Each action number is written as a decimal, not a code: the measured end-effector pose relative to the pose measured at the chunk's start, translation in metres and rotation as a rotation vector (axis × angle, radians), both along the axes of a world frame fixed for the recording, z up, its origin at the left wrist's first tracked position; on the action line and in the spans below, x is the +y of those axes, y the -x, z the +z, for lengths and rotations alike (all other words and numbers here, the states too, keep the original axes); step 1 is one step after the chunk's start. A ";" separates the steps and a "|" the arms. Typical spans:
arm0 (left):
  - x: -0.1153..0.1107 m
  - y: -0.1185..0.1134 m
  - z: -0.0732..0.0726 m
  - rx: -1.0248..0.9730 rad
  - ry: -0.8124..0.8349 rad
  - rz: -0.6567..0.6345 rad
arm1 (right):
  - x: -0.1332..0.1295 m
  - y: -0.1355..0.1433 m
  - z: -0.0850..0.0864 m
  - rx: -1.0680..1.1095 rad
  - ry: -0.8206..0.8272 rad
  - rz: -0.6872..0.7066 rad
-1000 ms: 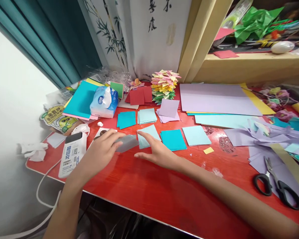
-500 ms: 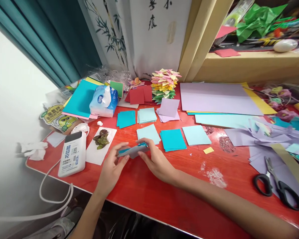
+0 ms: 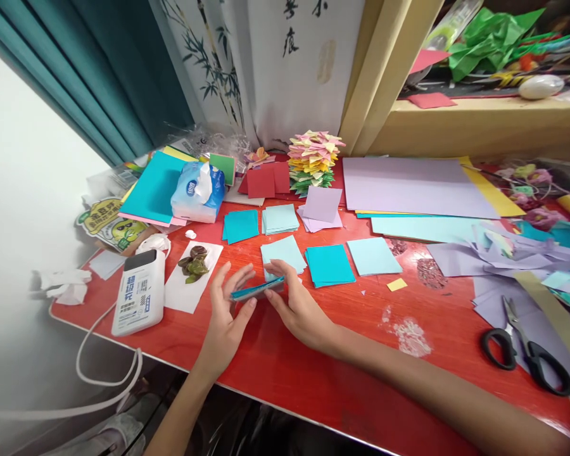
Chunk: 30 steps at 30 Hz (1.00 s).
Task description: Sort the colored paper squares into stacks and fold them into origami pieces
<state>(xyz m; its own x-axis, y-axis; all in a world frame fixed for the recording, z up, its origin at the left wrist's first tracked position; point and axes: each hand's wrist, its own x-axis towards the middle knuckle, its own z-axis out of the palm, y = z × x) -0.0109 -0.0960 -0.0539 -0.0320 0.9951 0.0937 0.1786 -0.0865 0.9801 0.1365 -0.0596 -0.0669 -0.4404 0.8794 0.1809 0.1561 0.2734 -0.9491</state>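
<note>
A thin stack of square paper (image 3: 259,290), blue and grey-looking, is held nearly edge-on just above the red table. My right hand (image 3: 299,307) pinches its right end, thumb in front and fingers behind. Around the left end curve the fingers of my left hand (image 3: 228,316), loosely, with the thumb at the lower edge. Just behind the hands lies a pale blue paper stack (image 3: 282,252), partly covered by my right fingers. To its right are a bright blue paper stack (image 3: 330,265) and another pale blue stack (image 3: 374,256).
Scissors (image 3: 517,342) lie at the right beside purple paper scraps (image 3: 494,253). At the left stand a white power bank (image 3: 137,294) with a cable and a tissue pack (image 3: 197,193). A folded-paper tower (image 3: 313,161) rises at the back near large purple sheets (image 3: 413,183).
The stack in my hands has tilted to nearly edge-on, showing its blue edge. My left hand has shifted slightly right, its fingers more spread. My right hand has hardly moved.
</note>
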 end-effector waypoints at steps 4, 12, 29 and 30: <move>0.001 -0.005 0.002 0.018 0.023 -0.014 | -0.001 0.000 0.000 0.004 0.002 0.010; 0.005 -0.007 0.001 0.074 0.070 0.073 | -0.002 0.000 0.001 0.014 0.025 -0.004; 0.002 0.003 0.008 0.238 0.054 0.153 | -0.005 -0.001 0.009 -0.026 0.039 -0.080; 0.001 0.005 0.010 0.214 -0.021 0.154 | -0.005 -0.001 0.012 0.003 0.104 -0.116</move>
<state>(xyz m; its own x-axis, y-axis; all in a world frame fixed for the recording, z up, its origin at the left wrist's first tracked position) -0.0156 -0.0948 -0.0439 -0.1606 0.9777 0.1351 0.3943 -0.0619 0.9169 0.1379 -0.0644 -0.0550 -0.3340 0.9385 0.0874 0.1783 0.1539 -0.9719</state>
